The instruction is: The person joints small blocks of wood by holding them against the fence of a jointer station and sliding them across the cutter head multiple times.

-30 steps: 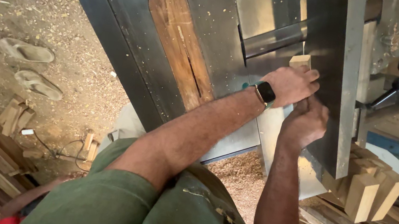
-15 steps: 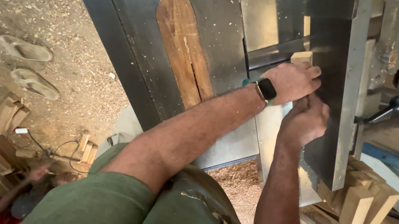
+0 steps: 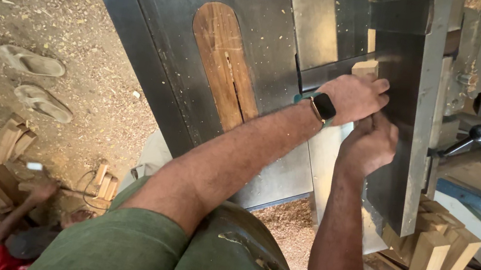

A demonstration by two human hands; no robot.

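Wood block (image 3: 365, 68) on saw table (image 3: 161, 28), left hand (image 3: 357, 98) gripping it; right hand (image 3: 371, 143) fisted beside

I see my left hand (image 3: 354, 98) on the saw table (image 3: 164, 9), touching a small wood block (image 3: 365, 68) that lies against the fence (image 3: 405, 115). My right hand (image 3: 371, 145) sits just below it, beside the fence. The wooden insert (image 3: 225, 66) lies left of both. Cut blocks (image 3: 439, 250) are stacked lower right; two sandals (image 3: 35, 82) rest on the floor far left.
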